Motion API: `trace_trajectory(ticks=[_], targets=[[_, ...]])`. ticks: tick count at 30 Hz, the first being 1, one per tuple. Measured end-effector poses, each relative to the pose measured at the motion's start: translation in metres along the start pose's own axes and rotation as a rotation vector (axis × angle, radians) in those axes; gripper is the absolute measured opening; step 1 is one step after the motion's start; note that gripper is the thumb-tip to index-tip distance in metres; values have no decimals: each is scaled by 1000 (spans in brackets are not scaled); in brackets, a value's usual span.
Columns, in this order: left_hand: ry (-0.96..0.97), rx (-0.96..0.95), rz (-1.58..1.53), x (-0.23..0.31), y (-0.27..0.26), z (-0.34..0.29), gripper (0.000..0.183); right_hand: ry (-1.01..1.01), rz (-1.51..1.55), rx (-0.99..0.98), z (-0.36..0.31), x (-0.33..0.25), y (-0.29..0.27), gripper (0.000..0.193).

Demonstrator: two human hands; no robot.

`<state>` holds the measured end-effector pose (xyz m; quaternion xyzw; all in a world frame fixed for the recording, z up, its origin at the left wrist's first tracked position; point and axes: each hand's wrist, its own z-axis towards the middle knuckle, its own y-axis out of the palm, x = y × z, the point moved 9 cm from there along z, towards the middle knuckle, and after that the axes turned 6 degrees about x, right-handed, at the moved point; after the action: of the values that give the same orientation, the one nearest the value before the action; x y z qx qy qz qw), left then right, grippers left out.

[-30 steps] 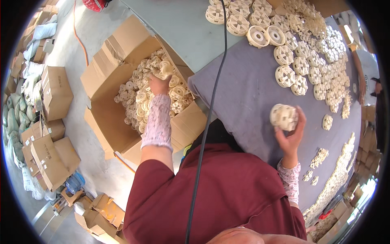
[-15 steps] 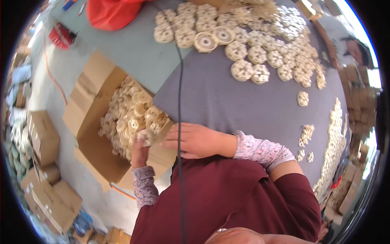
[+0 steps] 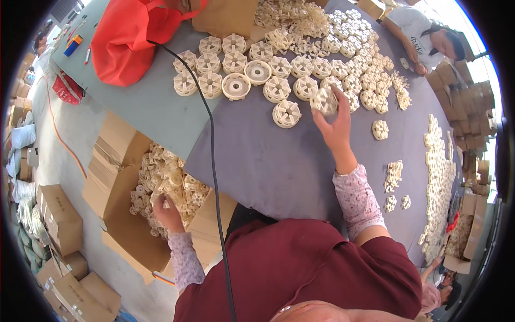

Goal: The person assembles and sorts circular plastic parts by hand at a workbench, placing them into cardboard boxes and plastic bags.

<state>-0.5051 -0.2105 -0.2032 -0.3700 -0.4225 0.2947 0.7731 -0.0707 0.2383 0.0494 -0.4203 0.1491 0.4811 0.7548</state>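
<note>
My right hand point(image 3: 338, 126) is over the grey-covered table, with its thumb and fingers around the sides of a round cream plastic part point(image 3: 324, 101). The part is slightly blurred and sits at the near edge of rows of similar slotted round parts point(image 3: 277, 89). My left hand point(image 3: 169, 214) reaches into an open cardboard box point(image 3: 120, 185) on my left. Its fingers are curled among loose cream plastic parts point(image 3: 174, 177); what they hold is too small to make out.
A black cable point(image 3: 215, 177) hangs across the view. A red bag point(image 3: 123, 45) lies at the far left of the table. Smaller cream pieces point(image 3: 433, 177) form a long band at the right. Another person point(image 3: 429, 40) works at the far right. Stacked cartons point(image 3: 59, 214) stand on the floor.
My right hand has moved from beside the box to the far rows, now holding a round plastic part. My left hand has dipped lower into the box. The view has shifted.
</note>
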Motion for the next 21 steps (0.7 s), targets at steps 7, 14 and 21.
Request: trace_trajectory(ticks=[7, 14, 21], targets=[[767, -380, -1050, 341, -146, -62, 27, 0, -155, -105, 38, -1, 58, 80], [745, -39, -531, 457, -79, 63, 64, -31, 49, -88, -12, -68, 50, 85], [767, -184, -386, 475, -25, 91, 75, 195, 410, -30, -19, -28, 38, 93]])
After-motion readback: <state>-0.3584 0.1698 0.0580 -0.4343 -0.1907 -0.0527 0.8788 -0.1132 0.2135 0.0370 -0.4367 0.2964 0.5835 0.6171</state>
